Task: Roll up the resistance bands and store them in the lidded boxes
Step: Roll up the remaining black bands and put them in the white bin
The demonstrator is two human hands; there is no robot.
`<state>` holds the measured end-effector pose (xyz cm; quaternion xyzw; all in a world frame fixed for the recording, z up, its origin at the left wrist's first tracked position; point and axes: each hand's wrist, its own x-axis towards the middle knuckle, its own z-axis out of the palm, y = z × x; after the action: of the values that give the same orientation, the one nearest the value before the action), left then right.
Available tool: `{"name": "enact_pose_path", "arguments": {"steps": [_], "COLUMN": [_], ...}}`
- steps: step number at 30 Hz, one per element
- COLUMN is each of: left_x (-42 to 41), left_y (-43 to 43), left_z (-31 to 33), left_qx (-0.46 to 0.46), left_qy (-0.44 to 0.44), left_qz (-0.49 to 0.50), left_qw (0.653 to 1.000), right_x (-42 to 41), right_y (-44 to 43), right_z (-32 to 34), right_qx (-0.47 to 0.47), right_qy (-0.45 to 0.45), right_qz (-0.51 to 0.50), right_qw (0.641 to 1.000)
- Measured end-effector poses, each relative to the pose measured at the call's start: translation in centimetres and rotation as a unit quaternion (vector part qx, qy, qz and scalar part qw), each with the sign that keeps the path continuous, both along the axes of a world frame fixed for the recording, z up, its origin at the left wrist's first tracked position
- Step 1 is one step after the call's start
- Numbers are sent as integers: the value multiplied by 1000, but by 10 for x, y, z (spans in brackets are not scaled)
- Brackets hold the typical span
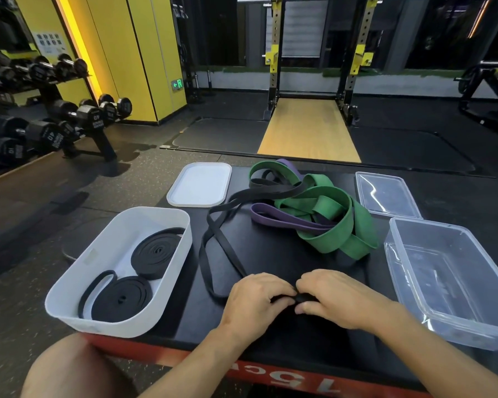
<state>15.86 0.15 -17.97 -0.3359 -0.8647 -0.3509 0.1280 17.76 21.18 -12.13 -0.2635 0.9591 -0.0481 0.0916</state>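
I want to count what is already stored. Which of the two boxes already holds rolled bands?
The white box on the left: two black rolls lie in it. The clear box on the right holds nothing.

Hands (258, 301) hide the black band's (226, 246) near end.

I pinch the loose black band (203, 254) near me; two black rolls (156, 252) lie in the left white box (66, 305); a green band (328, 208) and a purple band (270, 221) tangle beyond.
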Motion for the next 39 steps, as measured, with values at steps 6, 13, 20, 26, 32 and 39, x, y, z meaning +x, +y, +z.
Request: {"name": "enact_pose_path", "arguments": {"steps": [6,13,20,26,32,39], "left_x": [1,3,6,11,9,4], "left_y": [0,0,2,1,0,0], "left_z": [-2,1,4,12,11,7], "left_qx": [-23,-24,-26,-31,-54,-58], "left_qy": [36,65,64,-41,-9,-6], "left_qz": [-10,22,43,92,80,60], "left_qw": [999,997,997,994,995,996], "right_x": [5,5,5,13,8,11], "right_y": [-2,-5,-10,-9,-11,-7], "right_z": [-1,0,3,0,-6,-12], "right_qx": [7,25,-8,-20,-21,-72], "right_qy": [6,12,14,28,43,65], "right_qz": [-6,-33,-23,-11,4,3], "right_qw": [1000,999,1000,999,999,995]}}
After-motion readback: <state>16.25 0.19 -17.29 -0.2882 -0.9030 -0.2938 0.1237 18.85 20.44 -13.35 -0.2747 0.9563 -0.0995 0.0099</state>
